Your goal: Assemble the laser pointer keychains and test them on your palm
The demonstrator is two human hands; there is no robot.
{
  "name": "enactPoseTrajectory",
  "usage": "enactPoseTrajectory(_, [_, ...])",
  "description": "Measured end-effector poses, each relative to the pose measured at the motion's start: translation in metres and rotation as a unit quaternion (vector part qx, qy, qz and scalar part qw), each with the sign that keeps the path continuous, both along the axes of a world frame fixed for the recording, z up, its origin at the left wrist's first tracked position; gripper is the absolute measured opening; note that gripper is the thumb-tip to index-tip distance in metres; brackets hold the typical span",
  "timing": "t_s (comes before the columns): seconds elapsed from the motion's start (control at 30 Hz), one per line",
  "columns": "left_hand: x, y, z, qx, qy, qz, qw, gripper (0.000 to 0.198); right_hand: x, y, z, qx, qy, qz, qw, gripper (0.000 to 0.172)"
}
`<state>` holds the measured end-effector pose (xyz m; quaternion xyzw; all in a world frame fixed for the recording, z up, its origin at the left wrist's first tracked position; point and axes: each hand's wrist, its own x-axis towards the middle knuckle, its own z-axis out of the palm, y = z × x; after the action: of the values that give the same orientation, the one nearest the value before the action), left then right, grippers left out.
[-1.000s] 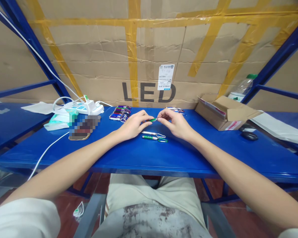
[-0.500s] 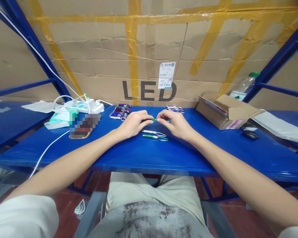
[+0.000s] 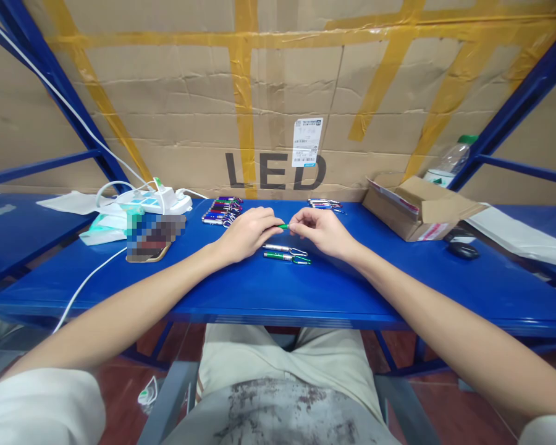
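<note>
A small green keychain penlight [image 3: 283,226] is pinched between both hands just above the blue table; most of it is covered by fingers. My left hand [image 3: 251,232] is closed on its left end with thumb and fingertips. On the other end, my right hand [image 3: 322,231] pinches with thumb and forefinger, its other fingers curled. Just below the hands lie a silver penlight [image 3: 277,248] and a green penlight [image 3: 279,256], side by side, each with a carabiner clip at its right end.
Several coloured penlights [image 3: 219,212] lie in a row behind my left hand, and more penlights [image 3: 323,203] at the back. A phone [image 3: 151,250] and power strip [image 3: 152,199] are on the left. At right are an open cardboard box [image 3: 410,210] and a black mouse [image 3: 463,250].
The view has shifted slightly, moving the scene a little left. Both hands keep their pinch on the green penlight; the right fingers have changed position slightly.
</note>
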<state>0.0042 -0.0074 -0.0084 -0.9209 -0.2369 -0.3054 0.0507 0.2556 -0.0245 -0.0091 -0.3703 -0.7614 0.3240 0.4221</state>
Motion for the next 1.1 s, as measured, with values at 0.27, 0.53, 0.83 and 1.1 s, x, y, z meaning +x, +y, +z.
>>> enactPoseTrajectory(0.27, [0.001,-0.005,0.007,0.105,0.065,0.039,0.992,0.047,-0.004,0.000,0.002,-0.135,0.094,0.013,0.986,0.026])
enactPoseTrajectory(0.53, [0.003,-0.004,0.007,0.082,0.045,0.034,0.995,0.044,-0.001,0.002,0.006,-0.226,0.127,0.040,0.965,0.039])
enactPoseTrajectory(0.83, [0.006,0.000,0.004,-0.165,-0.077,0.002,0.983,0.039,0.002,0.004,0.002,0.055,-0.027,-0.003,0.998,0.023])
enactPoseTrajectory(1.1, [0.006,0.004,0.001,-0.275,-0.110,0.010,0.955,0.045,0.005,-0.008,0.009,0.145,-0.134,-0.026,0.980,0.021])
